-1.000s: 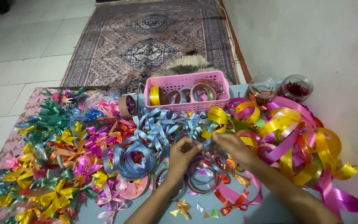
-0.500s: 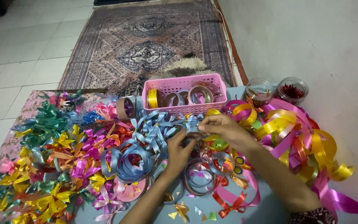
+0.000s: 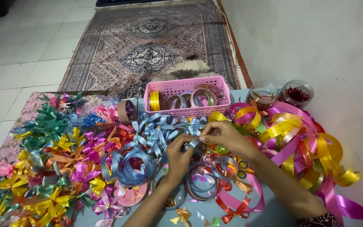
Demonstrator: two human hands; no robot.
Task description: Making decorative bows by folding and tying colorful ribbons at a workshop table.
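Pinching: both hands meet over a small light-blue ribbon piece [image 3: 193, 143], held between their fingertips above the middle of the desk [image 3: 248, 216].
Left hand: the left hand [image 3: 180, 157] comes up from the lower edge, fingers curled narrow, thumb and forefinger closed on the near end of the ribbon piece.
Right hand: the right hand [image 3: 223, 133] reaches in from the right, fingers bunched tight on the far end of the same piece.
Ribbon piece: just in front of the pink basket [image 3: 188, 110], beside a cluster of light-blue bows [image 3: 156, 128].
Basket: holds ribbon rolls, one of them yellow [image 3: 154, 101], and stands at the far edge of the desk.
Left side: a heap of finished bows [image 3: 51, 168] in green, yellow, pink and orange.
Right side: loose loops of pink and yellow ribbon [image 3: 299, 143], with two clear jars [image 3: 280, 92] behind them.
Near the hands: a blue ribbon coil [image 3: 127, 168] to the left, a red bow [image 3: 234, 210] lower down.
Beyond the desk: a patterned rug [image 3: 148, 46] on the tiled floor.
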